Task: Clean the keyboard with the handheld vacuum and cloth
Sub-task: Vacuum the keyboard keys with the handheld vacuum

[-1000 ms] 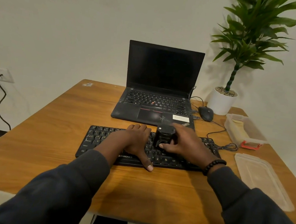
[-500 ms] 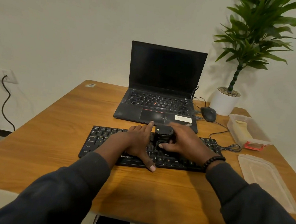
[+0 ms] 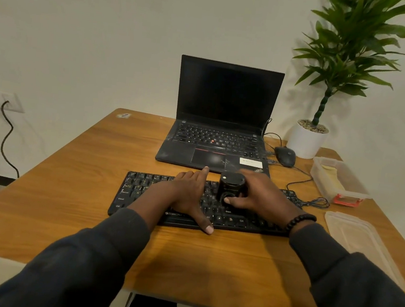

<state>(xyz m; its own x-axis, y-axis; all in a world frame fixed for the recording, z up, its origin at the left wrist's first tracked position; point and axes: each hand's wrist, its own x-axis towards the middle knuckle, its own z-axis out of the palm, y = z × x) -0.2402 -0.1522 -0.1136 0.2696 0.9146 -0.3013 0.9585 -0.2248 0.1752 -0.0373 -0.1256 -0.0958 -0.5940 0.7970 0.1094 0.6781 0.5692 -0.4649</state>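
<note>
The keyboard (image 3: 201,203) lies across the table (image 3: 72,189) directly before me. My left hand (image 3: 187,196) rests flat on its middle keys; my right hand (image 3: 259,199), just beside it, grips the handheld vacuum (image 3: 231,186), which stands on the keys between my hands. Behind the keyboard sits the open laptop (image 3: 222,120). Right of the laptop lies the mouse (image 3: 285,155), with the potted plant (image 3: 308,139) behind it. At the table's right edge stands an open container (image 3: 338,180), its lid (image 3: 362,242) nearer me.
</note>
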